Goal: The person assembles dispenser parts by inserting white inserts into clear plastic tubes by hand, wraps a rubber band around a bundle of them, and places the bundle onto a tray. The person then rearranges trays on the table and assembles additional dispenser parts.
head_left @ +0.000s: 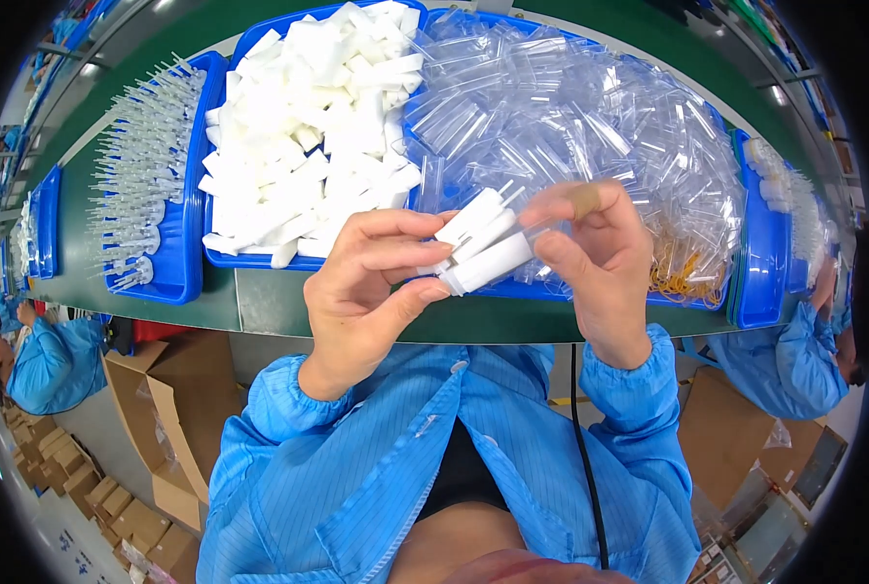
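Note:
My left hand is closed around a small bundle of white cylindrical pieces, which point up and to the right. A translucent end piece shows by my left thumb, at the lower end of the nearest cylinder. My right hand is at the other end of the bundle, thumb and fingers curled around a clear plastic tube that is hard to see. A tan bandage is wrapped on one right finger. Beyond my hands, white pieces fill one blue tray, and clear plastic tubes are heaped in another.
At the left, a blue tray holds rows of translucent thin-stemmed parts. Orange rubber bands lie among the tubes' near right corner. Another blue tray stands right. Cardboard boxes and people in blue sleeves flank me.

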### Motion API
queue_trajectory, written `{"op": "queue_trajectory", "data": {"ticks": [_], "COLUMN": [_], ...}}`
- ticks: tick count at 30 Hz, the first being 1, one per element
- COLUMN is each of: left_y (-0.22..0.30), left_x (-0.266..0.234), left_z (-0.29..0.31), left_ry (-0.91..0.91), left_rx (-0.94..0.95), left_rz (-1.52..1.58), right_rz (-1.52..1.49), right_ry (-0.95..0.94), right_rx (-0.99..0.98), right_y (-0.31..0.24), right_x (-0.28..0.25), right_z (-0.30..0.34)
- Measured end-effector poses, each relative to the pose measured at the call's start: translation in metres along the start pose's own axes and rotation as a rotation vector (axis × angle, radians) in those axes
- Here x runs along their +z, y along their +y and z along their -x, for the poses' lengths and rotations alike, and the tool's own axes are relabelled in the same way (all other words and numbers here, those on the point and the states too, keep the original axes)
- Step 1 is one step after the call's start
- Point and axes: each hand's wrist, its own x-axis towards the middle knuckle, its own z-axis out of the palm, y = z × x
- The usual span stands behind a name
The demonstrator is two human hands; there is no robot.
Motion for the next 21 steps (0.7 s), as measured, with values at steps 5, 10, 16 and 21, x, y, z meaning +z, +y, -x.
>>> {"op": "queue_trajectory", "data": {"ticks": [5,10,16,21], "left_y": [-0.004,-0.003,-0.003,-0.002], "left_x": [0.0,0.004,0.003,0.008], "left_z": [0.003,0.004,0.002,0.002], "left_ry": [-0.013,0.007,0.011,0.053], "left_rx": [0.011,0.01,-0.104,0.019], "left_rz": [-0.037,0.021,0.041,-0.11], "right_rz": [0.045,0.121,0.313,0.055], "right_ry": [-0.067,-0.074,-0.068,0.062], "right_rx": [-0.05,-0.162,-0.321,-0.032], "right_y": [0.009,0.012,0.009,-0.001], "right_x": [0.002,0.003,0.003,0.009], "right_z": [0.006,0.007,0.006,0.004]}}
